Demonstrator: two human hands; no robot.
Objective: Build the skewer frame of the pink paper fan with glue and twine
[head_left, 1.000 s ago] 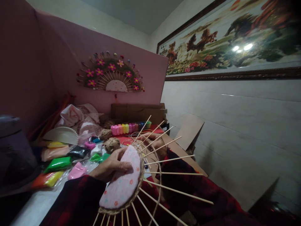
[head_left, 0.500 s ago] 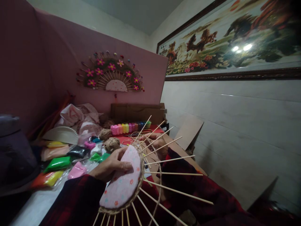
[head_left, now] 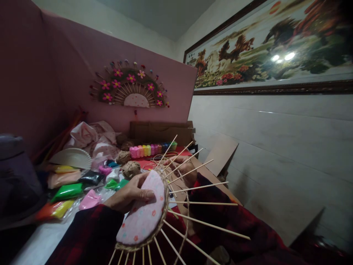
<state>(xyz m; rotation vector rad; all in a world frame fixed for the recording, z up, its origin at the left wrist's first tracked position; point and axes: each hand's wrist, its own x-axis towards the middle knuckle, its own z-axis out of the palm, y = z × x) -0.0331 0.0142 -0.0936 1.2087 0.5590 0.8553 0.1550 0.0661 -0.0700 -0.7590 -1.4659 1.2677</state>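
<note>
Both curled: left hand (head_left: pixel 129 195) clamps the pink felt half-disc (head_left: pixel 145 219); right hand (head_left: pixel 182 168) seemingly pinches thin jute twine (head_left: pixel 188 213).

Twine balls (head_left: pixel 131 168) behind fan frame (head_left: pixel 143 217); clay bags (head_left: pixel 67 191) left.

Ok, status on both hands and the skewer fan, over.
Left hand clamps pink half-disc, thumb on its face. Right hand behind the skewers, grip unclear. Twine balls lie beyond, nothing across the work.

Head camera; looks forward, downward; close above table (head_left: pixel 44 239).
</note>
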